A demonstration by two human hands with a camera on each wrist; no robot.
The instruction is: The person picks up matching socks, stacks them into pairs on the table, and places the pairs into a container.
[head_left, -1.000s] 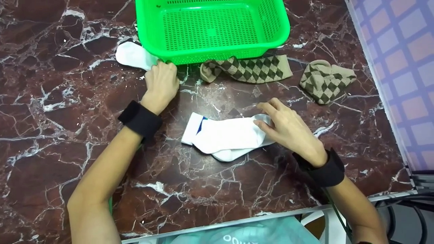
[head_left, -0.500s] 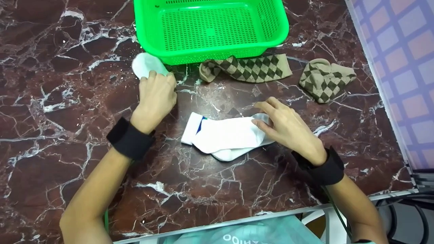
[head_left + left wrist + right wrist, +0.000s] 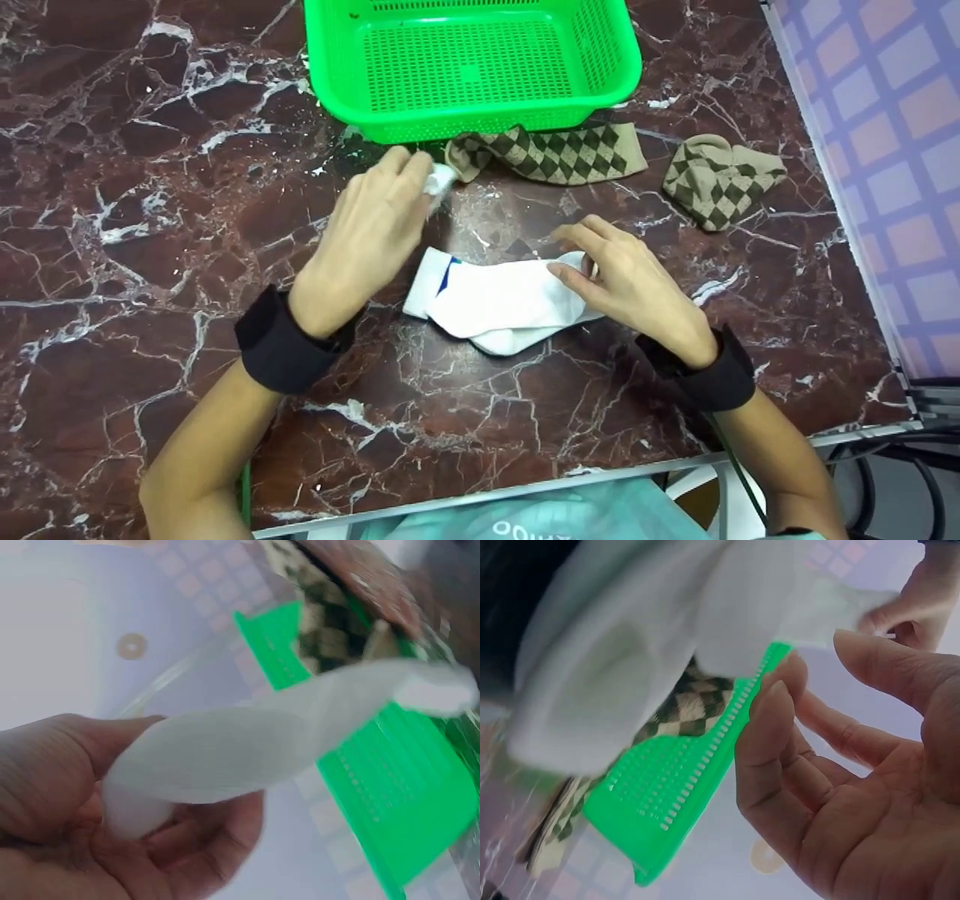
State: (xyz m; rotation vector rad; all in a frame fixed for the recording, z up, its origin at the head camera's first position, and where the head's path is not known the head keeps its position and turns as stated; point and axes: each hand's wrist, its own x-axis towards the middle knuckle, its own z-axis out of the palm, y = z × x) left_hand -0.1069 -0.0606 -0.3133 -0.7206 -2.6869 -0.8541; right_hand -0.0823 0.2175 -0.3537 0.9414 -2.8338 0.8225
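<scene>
My left hand [image 3: 367,232] is raised over the table in front of the green basket, gripping a white sock [image 3: 217,754]. In the head view only a small bit of this sock shows past the fingers; the left wrist view has it dangling lengthwise from between thumb and fingers. Nearer the table's front lie white socks [image 3: 502,296], one over another, with a blue mark by the cuff. Over their right end is my right hand [image 3: 641,289], fingers loosely bent. The right wrist view shows a gap between its thumb [image 3: 877,664] and fingertips, holding nothing.
A green perforated basket [image 3: 480,120] stands at the back. Along its front lies a brown argyle sock [image 3: 577,156], and another argyle sock [image 3: 720,180] sits bunched at the right. A checked panel [image 3: 877,172] borders the table's right side.
My left hand has pulled the white sock away from beside the basket's left corner, then carried it up and rightward. The right hand has barely shifted.
</scene>
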